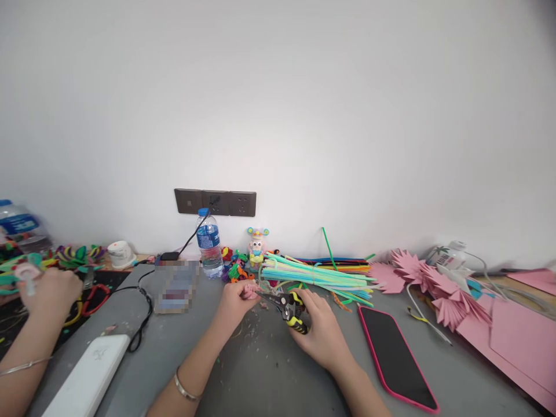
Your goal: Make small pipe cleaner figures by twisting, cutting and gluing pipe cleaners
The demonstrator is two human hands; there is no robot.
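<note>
My left hand (235, 306) pinches a small pink fuzzy piece (251, 291), perhaps bent pipe cleaner. Wrapped around the yellow-and-black handles of a pair of pliers (286, 307) is my right hand (319, 324). The dark jaws point left and reach the pink piece; whether they touch it I cannot tell. Behind my hands lies a bundle of pale green and blue pipe cleaners (317, 275). A small figurine (257, 246) stands by the wall, next to a heap of colourful pipe cleaner pieces (238, 267). Bits of fluff are scattered on the grey tabletop (256, 370) below.
A water bottle (209, 243) stands at the back. On the right lie a pink-edged phone (397, 356), folded pink paper (434, 284) and pink sheets (521, 347). On the left are a white box-like device (89, 376), black cable (150, 313), red-handled scissors (96, 298) and another person's hand (54, 292).
</note>
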